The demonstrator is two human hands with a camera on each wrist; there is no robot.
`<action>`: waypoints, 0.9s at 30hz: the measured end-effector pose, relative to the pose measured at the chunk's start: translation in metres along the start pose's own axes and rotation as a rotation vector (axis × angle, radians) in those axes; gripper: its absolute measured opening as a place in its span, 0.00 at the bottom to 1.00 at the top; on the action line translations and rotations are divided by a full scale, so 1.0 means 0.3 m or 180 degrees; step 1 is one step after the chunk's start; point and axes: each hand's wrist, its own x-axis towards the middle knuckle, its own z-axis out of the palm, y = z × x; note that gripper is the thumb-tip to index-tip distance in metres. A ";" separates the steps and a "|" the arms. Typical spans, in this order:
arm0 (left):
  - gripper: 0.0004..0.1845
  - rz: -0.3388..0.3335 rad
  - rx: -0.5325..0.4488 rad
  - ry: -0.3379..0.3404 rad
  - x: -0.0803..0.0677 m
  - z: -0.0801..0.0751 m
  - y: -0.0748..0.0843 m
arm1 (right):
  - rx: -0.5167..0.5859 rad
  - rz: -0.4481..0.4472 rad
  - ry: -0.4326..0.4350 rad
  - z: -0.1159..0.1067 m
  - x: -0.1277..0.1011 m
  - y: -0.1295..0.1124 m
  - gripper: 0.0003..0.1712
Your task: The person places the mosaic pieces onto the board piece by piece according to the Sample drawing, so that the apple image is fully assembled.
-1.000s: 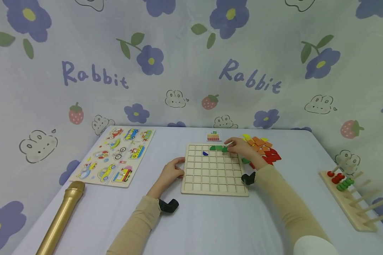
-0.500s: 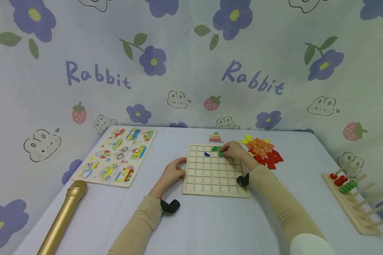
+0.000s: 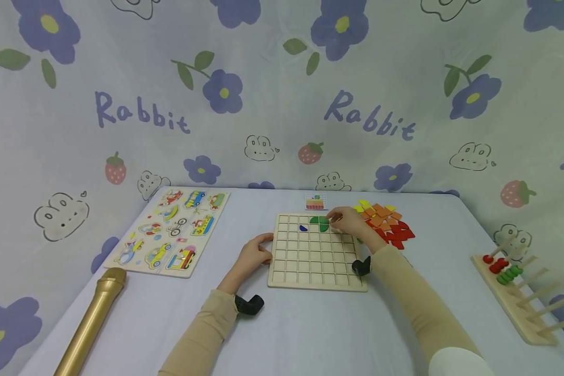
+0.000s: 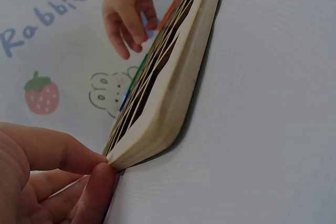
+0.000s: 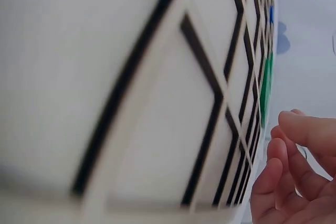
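A square wooden grid board (image 3: 305, 261) lies flat mid-table. My left hand (image 3: 253, 254) holds its left edge; in the left wrist view thumb and forefinger pinch the board's corner. Several green curved pieces (image 3: 324, 227) sit in cells near the board's far edge, and a small blue half-round piece (image 3: 303, 228) lies left of them. My right hand (image 3: 349, 220) hovers over the far right part, fingertips right beside the green pieces. In the right wrist view the right hand's fingers (image 5: 275, 166) are loosely bent with nothing seen between them.
A small pattern card (image 3: 316, 201) lies behind the board. Red, orange and yellow tiles (image 3: 383, 219) are heaped at right, partly behind the right forearm. A picture puzzle (image 3: 169, 232) and gold microphone (image 3: 91, 318) are at left, a pegged bead rack (image 3: 517, 303) at far right.
My right hand moved left and nearer with a green piece, then drew back slightly up and right. That piece now lies in a cell below the other green ones. The left hand stays put.
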 end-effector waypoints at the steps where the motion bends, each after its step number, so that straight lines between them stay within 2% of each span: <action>1: 0.34 -0.0002 0.0002 0.0002 0.000 0.000 0.001 | 0.0032 0.0017 0.0008 -0.009 -0.006 0.006 0.14; 8: 0.34 0.0000 0.0007 0.0011 0.003 -0.003 0.002 | 0.0253 0.0288 0.0081 -0.075 -0.065 0.055 0.16; 16: 0.34 -0.0021 0.0030 0.0019 0.009 -0.005 -0.009 | 0.0448 0.0254 0.0071 -0.116 -0.128 0.148 0.17; 23: 0.34 0.0012 -0.0007 0.0026 0.008 -0.001 -0.016 | -0.0074 0.0231 -0.0073 -0.126 -0.174 0.176 0.20; 27: 0.34 0.0017 -0.0021 0.0024 0.008 0.003 -0.015 | -0.0255 0.0153 -0.0147 -0.129 -0.190 0.175 0.20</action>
